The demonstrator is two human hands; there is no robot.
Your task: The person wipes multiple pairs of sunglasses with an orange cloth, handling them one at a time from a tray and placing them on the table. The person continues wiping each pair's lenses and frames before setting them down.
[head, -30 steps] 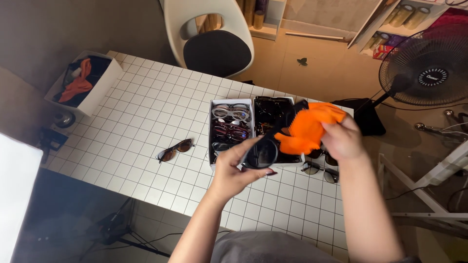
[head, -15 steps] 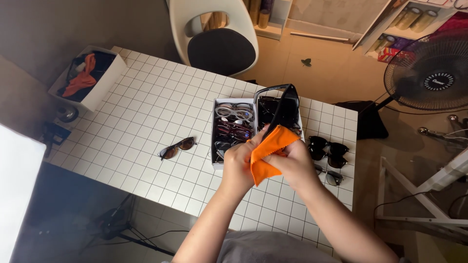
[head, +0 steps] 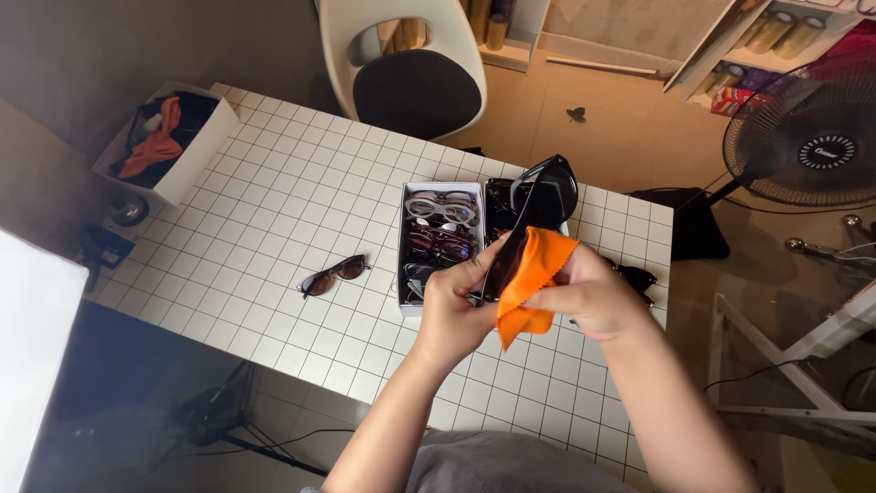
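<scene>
On the desk (head: 274,210), a glasses box (head: 440,239) sits just behind the hands (head: 520,297), loose sunglasses (head: 334,276) to their left.

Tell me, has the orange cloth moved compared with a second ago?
Yes. The orange cloth has come down and toward the person: it was bunched above the far right corner of the white box, and now hangs by that box's near edge.

Both forearms reach forward over the surface (head: 274,219) — left hand (head: 453,306) and right hand (head: 598,294) raised together, fingers pinched shut.

Both hands (head: 520,301) rub orange cloth (head: 529,274) on sunglasses (head: 538,196).
</scene>
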